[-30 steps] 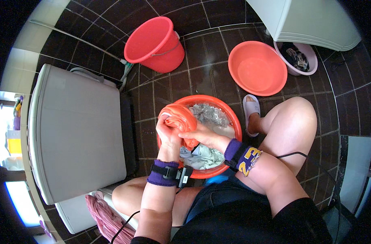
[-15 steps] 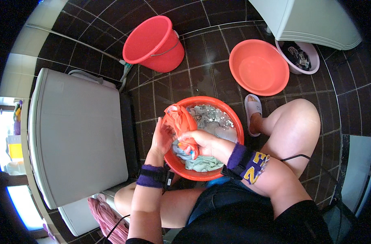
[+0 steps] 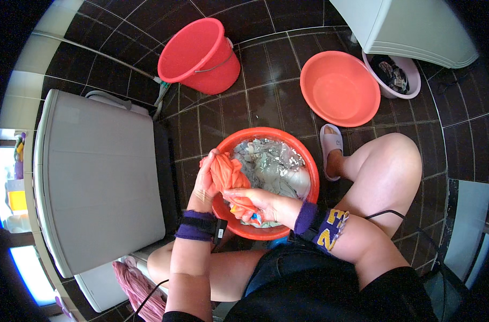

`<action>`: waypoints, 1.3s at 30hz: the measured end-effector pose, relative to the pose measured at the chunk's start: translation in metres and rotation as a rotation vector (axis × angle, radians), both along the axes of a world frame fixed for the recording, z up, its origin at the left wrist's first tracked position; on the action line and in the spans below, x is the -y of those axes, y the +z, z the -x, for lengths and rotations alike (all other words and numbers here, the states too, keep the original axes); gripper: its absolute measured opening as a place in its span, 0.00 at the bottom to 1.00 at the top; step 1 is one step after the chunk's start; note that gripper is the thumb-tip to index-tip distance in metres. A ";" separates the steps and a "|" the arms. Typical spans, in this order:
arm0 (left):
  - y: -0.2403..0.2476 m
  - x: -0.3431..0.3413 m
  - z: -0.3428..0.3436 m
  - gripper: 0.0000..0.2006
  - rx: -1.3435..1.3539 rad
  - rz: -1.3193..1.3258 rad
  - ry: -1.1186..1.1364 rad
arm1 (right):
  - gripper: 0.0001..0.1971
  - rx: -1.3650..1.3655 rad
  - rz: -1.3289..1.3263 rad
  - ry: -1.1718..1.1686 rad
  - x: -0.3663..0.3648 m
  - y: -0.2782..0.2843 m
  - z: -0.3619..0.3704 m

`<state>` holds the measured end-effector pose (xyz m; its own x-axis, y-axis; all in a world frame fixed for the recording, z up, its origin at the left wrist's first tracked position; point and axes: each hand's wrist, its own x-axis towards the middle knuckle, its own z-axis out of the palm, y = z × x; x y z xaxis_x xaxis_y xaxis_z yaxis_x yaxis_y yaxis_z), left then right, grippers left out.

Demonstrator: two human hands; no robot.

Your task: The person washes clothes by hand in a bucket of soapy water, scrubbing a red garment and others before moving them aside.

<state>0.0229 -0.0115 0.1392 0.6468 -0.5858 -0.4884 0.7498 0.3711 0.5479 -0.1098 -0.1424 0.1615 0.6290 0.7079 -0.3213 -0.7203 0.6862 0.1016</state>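
Between my hands, over the near-left part of a red-orange basin (image 3: 314, 180), is a bunched, wet orange garment (image 3: 229, 173) with small yellow and blue patches at its lower end. My left hand (image 3: 204, 181) is closed around its upper left end. Lower down, my right hand (image 3: 259, 200) grips the other end, its fingers partly hidden by the cloth. Grey and white clothes (image 3: 276, 163) lie soaking in the basin's water. Purple bands circle both of my wrists.
A red bucket (image 3: 223, 72) with a wire handle stands at the far left. Farther right are an orange basin (image 3: 340, 91) and a pale tub (image 3: 410, 86) holding dark cloth. A large white appliance (image 3: 99, 177) flanks me on the left, near a pink cloth (image 3: 142, 295).
My left hand has closed around the orange garment's upper end, where its fingers were more spread before. The garment is now bunched tighter and slants down toward my right hand.
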 end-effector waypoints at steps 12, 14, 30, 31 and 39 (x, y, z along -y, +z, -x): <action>0.012 0.041 0.003 0.12 0.431 -0.773 -0.314 | 0.14 0.497 1.046 -0.125 -0.030 -0.066 -0.009; -0.001 0.037 0.002 0.14 0.667 -1.036 -0.444 | 0.13 0.548 1.189 0.017 -0.029 -0.063 -0.012; 0.003 0.028 -0.011 0.41 0.858 -1.299 -0.989 | 0.29 0.533 0.969 -0.124 -0.047 -0.073 -0.007; 0.012 0.020 -0.016 0.38 0.607 -1.107 -0.899 | 0.33 0.509 0.805 -0.116 -0.040 -0.053 -0.006; 0.032 -0.007 0.010 0.37 -0.032 0.047 -0.205 | 0.26 0.205 -0.749 0.079 -0.015 0.015 0.000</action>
<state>0.0126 -0.0041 0.1715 0.4960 -0.7263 -0.4759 0.8292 0.2336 0.5078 -0.1099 -0.1277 0.1768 0.5625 0.7357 0.3773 -0.8189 0.4330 0.3767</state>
